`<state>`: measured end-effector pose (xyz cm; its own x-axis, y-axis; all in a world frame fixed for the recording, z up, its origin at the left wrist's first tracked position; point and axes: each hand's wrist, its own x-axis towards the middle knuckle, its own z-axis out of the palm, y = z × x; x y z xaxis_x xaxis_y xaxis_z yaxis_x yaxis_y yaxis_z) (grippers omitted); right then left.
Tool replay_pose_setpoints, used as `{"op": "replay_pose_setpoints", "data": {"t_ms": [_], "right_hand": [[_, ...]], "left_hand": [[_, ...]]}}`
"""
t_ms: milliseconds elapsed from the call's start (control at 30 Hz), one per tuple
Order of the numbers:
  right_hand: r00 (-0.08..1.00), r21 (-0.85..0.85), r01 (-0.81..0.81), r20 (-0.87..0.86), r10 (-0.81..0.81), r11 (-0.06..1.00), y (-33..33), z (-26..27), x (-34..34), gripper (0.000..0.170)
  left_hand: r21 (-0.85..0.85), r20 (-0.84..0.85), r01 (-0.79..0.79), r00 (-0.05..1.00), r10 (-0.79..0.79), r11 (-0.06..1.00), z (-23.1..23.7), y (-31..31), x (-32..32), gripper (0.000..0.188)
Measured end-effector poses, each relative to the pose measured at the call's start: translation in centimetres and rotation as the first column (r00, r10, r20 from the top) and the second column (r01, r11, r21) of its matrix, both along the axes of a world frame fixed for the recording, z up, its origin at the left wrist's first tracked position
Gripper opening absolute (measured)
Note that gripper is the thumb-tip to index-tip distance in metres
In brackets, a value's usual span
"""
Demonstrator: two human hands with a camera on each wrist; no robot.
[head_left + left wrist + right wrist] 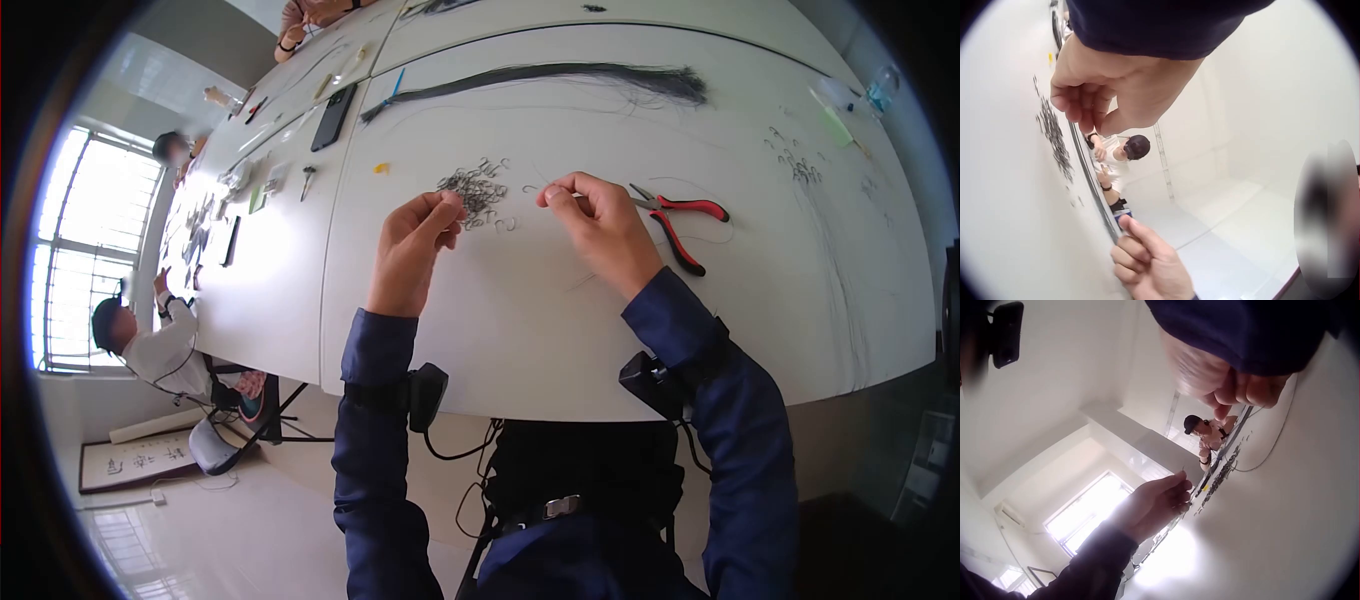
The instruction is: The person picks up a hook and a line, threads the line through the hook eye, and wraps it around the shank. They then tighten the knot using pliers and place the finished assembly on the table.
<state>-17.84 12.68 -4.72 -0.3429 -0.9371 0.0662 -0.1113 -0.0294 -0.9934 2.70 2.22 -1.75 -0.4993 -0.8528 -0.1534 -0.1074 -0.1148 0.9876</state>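
Note:
My left hand (410, 245) is over the near left edge of a pile of small dark fish hooks (472, 190), thumb and fingertips brought together. A tiny thin piece pokes up from those fingertips in the right wrist view; its kind cannot be told. My right hand (605, 225), to the right of the pile, pinches a thin fishing line with thumb against curled index finger. One fish hook (529, 188) shows right at its fingertips. Pliers (682, 228) with red and black handles lie part open beside the right hand.
A long bundle of dark line (560, 72) lies across the far side. More hooks (795, 160) with trailing lines sit at the right. A small yellow piece (381, 168) and a black phone (334, 117) are at the left. Other people sit around the white table (520, 330).

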Motion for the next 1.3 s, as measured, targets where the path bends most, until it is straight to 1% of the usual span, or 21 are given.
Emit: {"op": "replay_pose_setpoints", "data": {"t_ms": [33, 67, 100, 200, 267, 367, 433, 467, 567, 667, 767, 800, 900, 1000, 1100, 1200, 1300], "right_hand": [[0.999, -0.019, 0.011, 0.031, -0.011, 1.0, -0.1, -0.1, 0.1, 0.026], [0.998, -0.039, 0.024, 0.061, -0.021, 0.999, -0.3, -0.4, 0.1, 0.026], [0.996, -0.059, 0.036, 0.089, -0.031, 0.998, -0.4, -0.4, 0.1, 0.027], [0.993, -0.047, 0.053, 0.105, -0.048, 0.997, -0.3, 0.1, -0.4, 0.026], [0.995, -0.039, 0.047, 0.095, -0.043, 0.998, -0.2, 0.5, -0.8, 0.024], [0.987, -0.113, 0.097, 0.14, -0.081, 0.989, -0.5, 0.4, -0.9, 0.023], [0.988, -0.083, 0.092, 0.129, -0.081, 0.992, -0.4, 0.7, -1.3, 0.022], [0.989, -0.065, 0.088, 0.123, -0.08, 0.994, -0.4, 0.7, -1.6, 0.021], [0.996, -0.003, 0.085, 0.03, -0.085, 0.996, -0.6, 0.0, -2.0, 0.021], [0.998, 0.025, 0.059, -0.023, -0.059, 0.998, -0.5, -0.3, -2.0, 0.022], [0.996, 0.025, 0.063, 0.064, -0.064, 0.998, -0.4, -0.2, -1.6, 0.025], [0.994, 0.019, 0.066, 0.083, -0.068, 0.998, -0.4, -0.3, -1.7, 0.027], [0.995, 0.042, 0.036, 0.087, -0.04, 0.998, -0.4, -0.6, -1.9, 0.027], [1.0, 0.084, 0.018, -0.005, -0.018, 0.996, -0.2, -0.6, -2.2, 0.028], [1.0, 0.05, 0.024, 0.019, -0.025, 0.998, -0.3, -0.7, -2.0, 0.029], [1.0, 0.046, 0.019, 0.005, -0.019, 0.999, -0.4, -1.2, -2.1, 0.029], [0.999, 0.029, 0.05, 0.019, -0.051, 0.998, -0.4, -1.2, -1.7, 0.03]], "left_hand": [[0.156, -0.134, 0.063, 0.99, -0.042, 0.986, 0.1, 0.1, -0.8, 0.016], [0.233, -0.224, 0.144, 0.97, -0.091, 0.962, -0.1, 0.1, -1.5, 0.015], [0.252, -0.249, 0.179, 0.962, -0.115, 0.951, -0.1, 0.2, -2.3, 0.015], [0.293, -0.324, 0.297, 0.925, -0.198, 0.909, -0.2, 0.6, -4.4, 0.016], [0.286, -0.325, 0.34, 0.914, -0.244, 0.896, -0.6, 0.7, -5.6, 0.014], [0.273, -0.312, 0.382, 0.903, -0.294, 0.883, -1.5, 0.4, -6.5, 0.016], [0.251, -0.313, 0.413, 0.891, -0.33, 0.876, -1.8, 0.2, -6.9, 0.017], [0.202, -0.285, 0.414, 0.892, -0.352, 0.887, -2.0, 0.1, -6.9, 0.02], [0.049, -0.161, 0.344, 0.929, -0.332, 0.938, -1.6, 0.3, -6.7, 0.023], [0.015, -0.19, 0.296, 0.939, -0.288, 0.955, -1.7, 0.5, -6.7, 0.023], [-0.021, -0.165, 0.295, 0.941, -0.294, 0.955, -1.9, 0.5, -6.6, 0.021], [-0.012, -0.186, 0.293, 0.939, -0.29, 0.956, -2.0, 0.5, -6.6, 0.019], [-0.069, -0.171, 0.273, 0.944, -0.281, 0.959, -2.5, 0.6, -6.8, 0.018], [-0.172, -0.084, 0.235, 0.964, -0.252, 0.957, -2.5, 0.9, -6.9, 0.015], [-0.205, -0.049, 0.187, 0.978, -0.201, 0.961, -2.7, 1.1, -7.0, 0.013], [-0.216, -0.025, 0.19, 0.98, -0.199, 0.958, -2.8, 1.0, -7.0, 0.014], [-0.185, -0.031, 0.204, 0.977, -0.213, 0.961, -2.7, 1.1, -7.0, 0.015]]}}
